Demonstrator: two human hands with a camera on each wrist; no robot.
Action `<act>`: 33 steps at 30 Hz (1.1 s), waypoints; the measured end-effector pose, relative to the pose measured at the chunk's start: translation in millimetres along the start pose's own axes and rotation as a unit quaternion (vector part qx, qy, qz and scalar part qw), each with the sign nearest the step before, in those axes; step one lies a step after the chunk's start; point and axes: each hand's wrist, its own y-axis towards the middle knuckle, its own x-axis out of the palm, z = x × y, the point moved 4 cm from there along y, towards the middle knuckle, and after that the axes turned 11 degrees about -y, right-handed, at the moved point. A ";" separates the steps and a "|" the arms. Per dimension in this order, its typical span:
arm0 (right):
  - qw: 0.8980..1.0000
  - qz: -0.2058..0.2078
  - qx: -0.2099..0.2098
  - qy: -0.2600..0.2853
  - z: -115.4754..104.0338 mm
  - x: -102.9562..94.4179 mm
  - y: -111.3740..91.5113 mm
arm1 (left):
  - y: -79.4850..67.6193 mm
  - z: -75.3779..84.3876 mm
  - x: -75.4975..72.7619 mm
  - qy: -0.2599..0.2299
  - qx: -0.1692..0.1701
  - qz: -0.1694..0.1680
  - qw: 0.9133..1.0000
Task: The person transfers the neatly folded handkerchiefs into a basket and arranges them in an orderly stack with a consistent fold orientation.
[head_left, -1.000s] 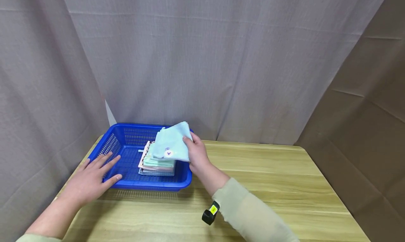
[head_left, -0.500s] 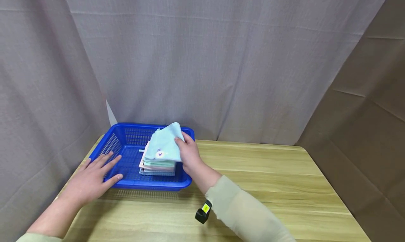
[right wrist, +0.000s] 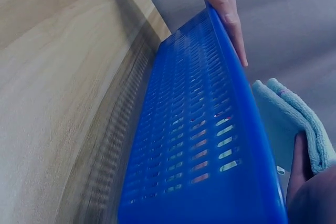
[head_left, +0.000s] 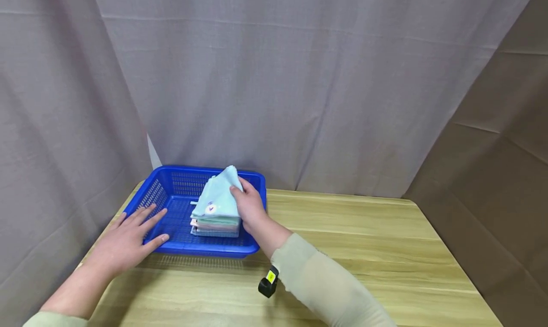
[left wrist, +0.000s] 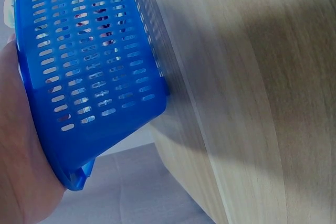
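A blue plastic basket point(head_left: 201, 247) with slotted walls stands on the table. Inside, toward its right side, sits a stack of folded towels point(head_left: 216, 227) in pale green, pink and blue. My right hand point(head_left: 250, 203) pinches a folded light blue towel point(head_left: 220, 194) by its right edge, thumb on top. This towel, with a small white animal face on its near corner, overlaps the stack, its right side raised toward my fingers. My left hand point(head_left: 124, 241) rests with spread fingers over the basket's left front corner. In the right wrist view the light blue towel point(right wrist: 291, 116) shows folded layers above the rim.
The wooden table point(head_left: 364, 251) extends to the right of the basket. Grey curtain point(head_left: 299, 80) hangs right behind the basket and on the left; a brown cloth wall point(head_left: 492, 184) borders the right. A black strap piece with a yellow label point(head_left: 269, 280) hangs under my right sleeve.
My right hand has moved left with the light blue towel, which now lies more squarely over the stack. The left hand has stayed at the basket corner.
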 end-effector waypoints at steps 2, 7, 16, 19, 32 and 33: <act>1.000 -0.001 -0.001 -0.006 1.0 0.8 1.4 | 0.0 0.5 -0.4 0.001 0.001 0.001 1.000; 1.000 -0.015 0.004 -0.019 3.8 4.2 5.6 | -0.4 1.4 -0.7 0.002 0.002 0.003 1.000; 0.998 -0.060 0.027 -0.009 7.2 9.5 8.8 | -0.4 3.0 -1.6 0.004 0.005 0.007 1.000; 0.997 -0.069 0.035 0.010 8.0 11.3 8.8 | -0.4 3.5 -1.6 0.003 0.006 0.006 1.000; 0.996 -0.080 0.040 0.014 12.7 12.1 10.2 | 0.3 4.4 -0.3 0.001 0.011 0.009 1.000; 0.996 -0.081 0.040 0.013 13.0 11.9 10.4 | 0.4 4.3 -0.2 0.000 0.011 0.009 1.000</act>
